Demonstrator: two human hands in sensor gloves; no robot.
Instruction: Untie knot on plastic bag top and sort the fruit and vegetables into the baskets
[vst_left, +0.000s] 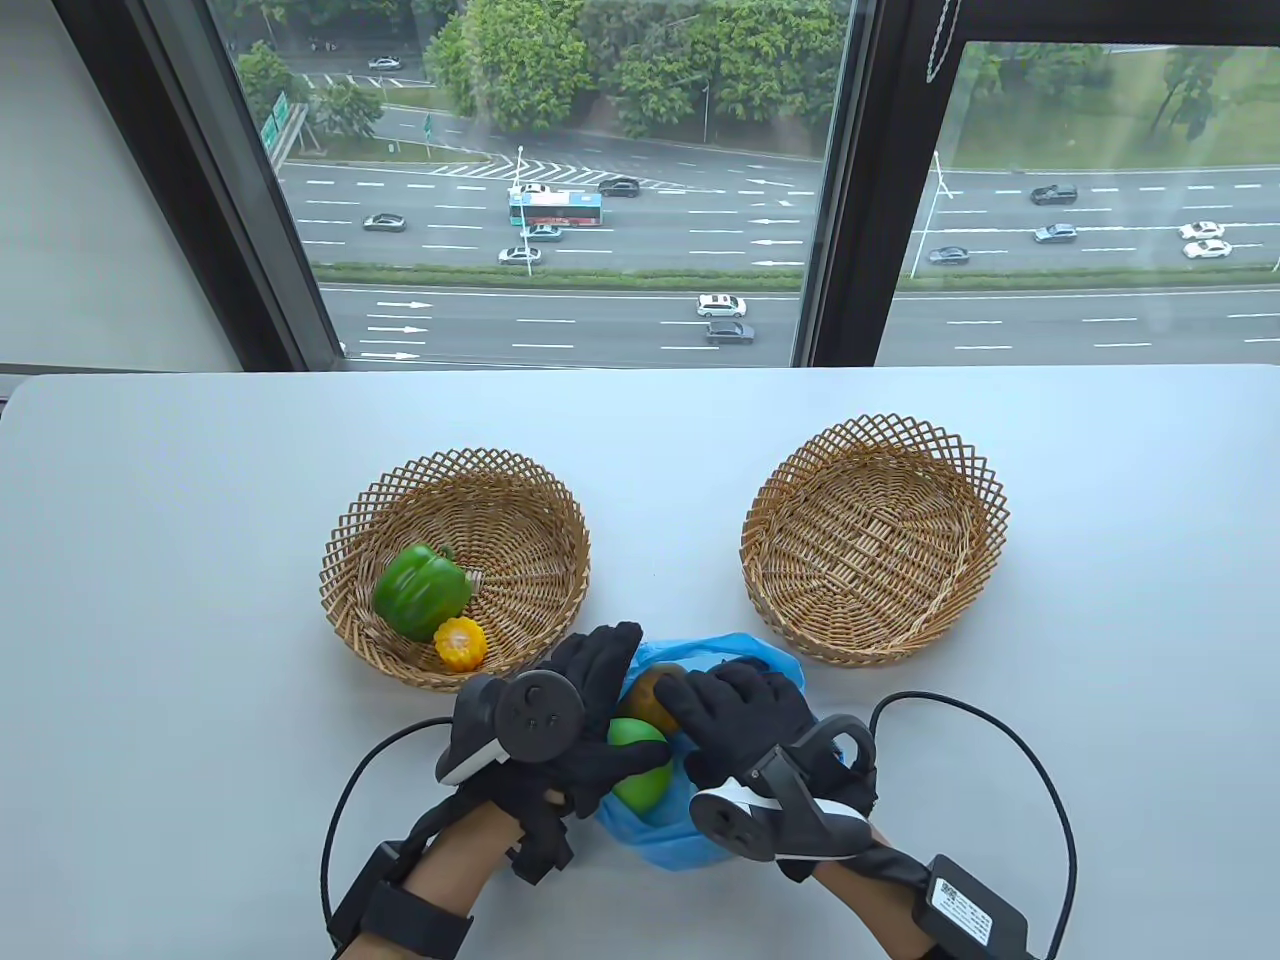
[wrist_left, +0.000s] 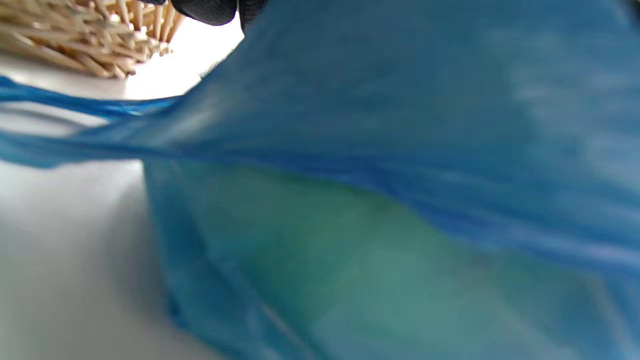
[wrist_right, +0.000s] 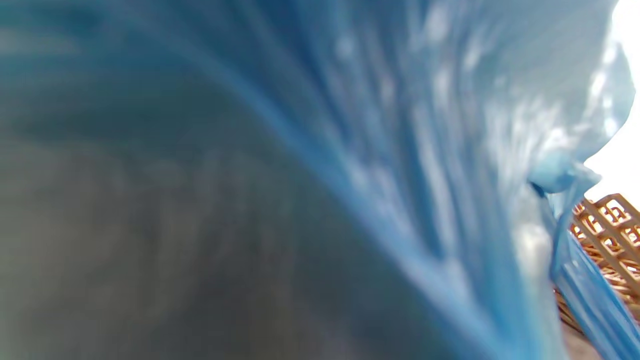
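Observation:
A blue plastic bag (vst_left: 665, 835) lies open at the table's near edge. Inside it are a brown fruit (vst_left: 652, 695) and a round green fruit (vst_left: 640, 785). My left hand (vst_left: 598, 690) holds the bag's left rim, with the thumb lying across the green fruit. My right hand (vst_left: 718, 700) reaches in from the right, its fingers curled over the brown fruit. The left wicker basket (vst_left: 520, 500) holds a green pepper (vst_left: 420, 592) and a piece of corn (vst_left: 460, 644). Nothing lies in the right wicker basket (vst_left: 875, 540). Both wrist views are filled with the blue bag (wrist_left: 400, 100) (wrist_right: 350, 125).
Glove cables (vst_left: 1040, 760) loop on the table beside both wrists. A window runs along the table's far edge. In the left wrist view a basket rim (wrist_left: 75, 35) shows at top left. In the right wrist view another basket rim (wrist_right: 610, 235) shows at the right.

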